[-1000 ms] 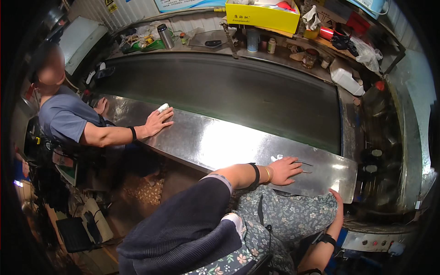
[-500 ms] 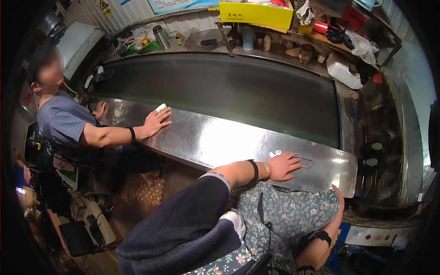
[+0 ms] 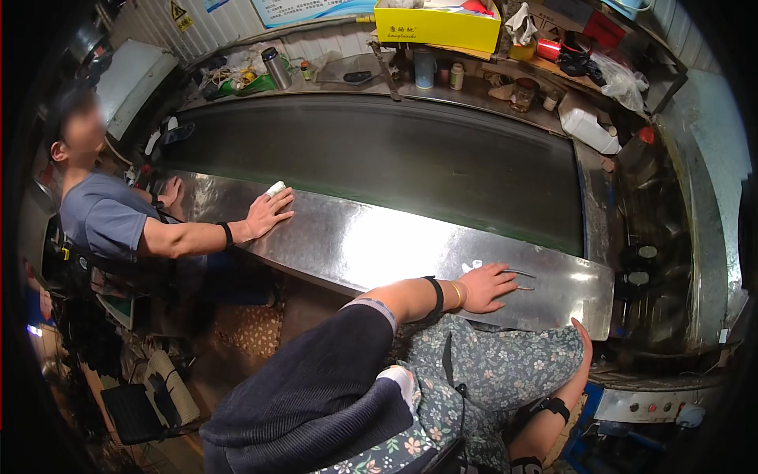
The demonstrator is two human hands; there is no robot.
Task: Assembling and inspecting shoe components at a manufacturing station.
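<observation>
My left hand [image 3: 485,286] lies flat on the shiny steel ledge [image 3: 371,245] in front of me, fingers spread and holding nothing. A small white scrap [image 3: 471,266] sits on the ledge just beside its knuckles. A dark band and a gold bangle circle that wrist, and a dark sleeve covers the arm. My right hand [image 3: 583,336] rests low at the right, against my floral-clad knee [image 3: 505,371] near the ledge's lower edge. Its fingers are mostly hidden. A watch is on that wrist.
A co-worker in a grey shirt [image 3: 99,221] sits at the left, one hand [image 3: 264,213] pressed on the ledge by a small white object [image 3: 275,188]. Beyond the ledge runs a wide dark conveyor belt [image 3: 395,158]. A cluttered shelf with a yellow box [image 3: 438,24], bottles and a white jug [image 3: 588,126] lines the back.
Both my hands and the co-worker's hand stay where they were. Only the view has shifted slightly.
</observation>
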